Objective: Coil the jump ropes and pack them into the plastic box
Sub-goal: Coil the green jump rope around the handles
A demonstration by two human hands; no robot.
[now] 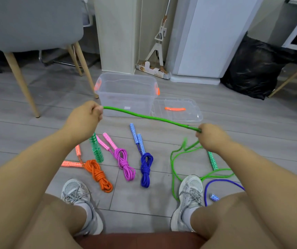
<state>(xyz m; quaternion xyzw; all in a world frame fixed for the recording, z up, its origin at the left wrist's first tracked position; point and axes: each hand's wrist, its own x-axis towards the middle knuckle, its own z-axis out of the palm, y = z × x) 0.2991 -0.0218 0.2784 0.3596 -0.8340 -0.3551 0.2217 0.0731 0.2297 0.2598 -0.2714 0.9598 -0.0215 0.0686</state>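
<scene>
In the head view, the left hand (88,114) and the right hand (210,136) are both clenching the green rope (151,118), stretching one span between them (probably to size a loop). The rest is trailing on the floor (162,203), and the box (126,94) is standing open behind.

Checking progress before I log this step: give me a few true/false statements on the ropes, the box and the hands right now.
1. The left hand and the right hand both grip the green rope. True.
2. The lid sits on the plastic box. False: it lies on the floor beside the open box.
3. The orange rope, pink rope and blue rope lie coiled on the floor. True.
4. The green rope is fully coiled. False: it is stretched between the hands, with loose loops on the floor.
</scene>
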